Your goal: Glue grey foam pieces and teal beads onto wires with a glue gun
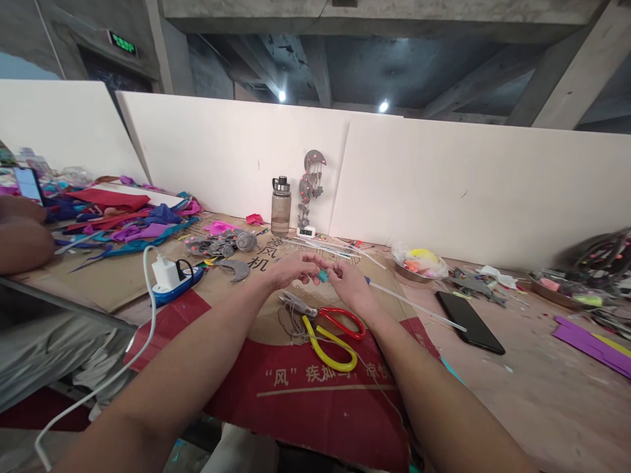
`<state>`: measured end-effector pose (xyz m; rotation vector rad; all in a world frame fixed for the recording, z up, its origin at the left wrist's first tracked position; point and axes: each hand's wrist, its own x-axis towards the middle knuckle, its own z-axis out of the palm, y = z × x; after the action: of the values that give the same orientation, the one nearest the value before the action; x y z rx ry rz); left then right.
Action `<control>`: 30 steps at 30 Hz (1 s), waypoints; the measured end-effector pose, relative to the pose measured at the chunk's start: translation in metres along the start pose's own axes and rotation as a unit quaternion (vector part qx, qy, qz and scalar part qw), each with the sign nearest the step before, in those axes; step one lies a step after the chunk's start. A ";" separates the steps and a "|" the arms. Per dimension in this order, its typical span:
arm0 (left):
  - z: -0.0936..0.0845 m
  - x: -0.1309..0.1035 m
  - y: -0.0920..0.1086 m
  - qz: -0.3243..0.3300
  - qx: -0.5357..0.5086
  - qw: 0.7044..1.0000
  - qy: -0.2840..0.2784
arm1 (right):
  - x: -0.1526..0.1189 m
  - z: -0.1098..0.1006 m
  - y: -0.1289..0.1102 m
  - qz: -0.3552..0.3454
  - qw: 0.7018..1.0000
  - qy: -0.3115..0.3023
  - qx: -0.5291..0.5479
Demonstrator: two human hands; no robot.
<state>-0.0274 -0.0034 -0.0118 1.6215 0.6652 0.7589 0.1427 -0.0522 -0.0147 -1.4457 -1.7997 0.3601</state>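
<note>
My left hand [298, 269] and my right hand [349, 282] meet over the cardboard, fingertips close together. Their fingers are bent in a pinch, and anything between them is too small to make out. Under the hands shows a teal and blue piece [323, 276], mostly hidden, perhaps a glue gun. A long clear stick [419, 303] runs from behind my right hand toward the right. Nearer to me lie scissors [340, 365] with one red and one yellow handle, beside tangled grey string [294, 330]. A grey felt crescent [235, 269] rests left of my hands.
Behind stand a water bottle [280, 209] and a hanging grey moon ornament [311, 177]. A black phone [470, 322] and a bowl [419, 268] are at right. At left are a power strip [175, 286], colourful fabric scraps [133, 217] and another person's arm [22, 233].
</note>
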 end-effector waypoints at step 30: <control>-0.013 0.015 -0.020 0.071 0.235 0.939 0.239 | 0.003 -0.003 -0.002 0.071 0.995 -0.021 0.062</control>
<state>-0.0286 0.0199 -0.0281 1.9471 1.1539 1.1873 0.1432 -0.0511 -0.0098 -1.4913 -1.6805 0.5672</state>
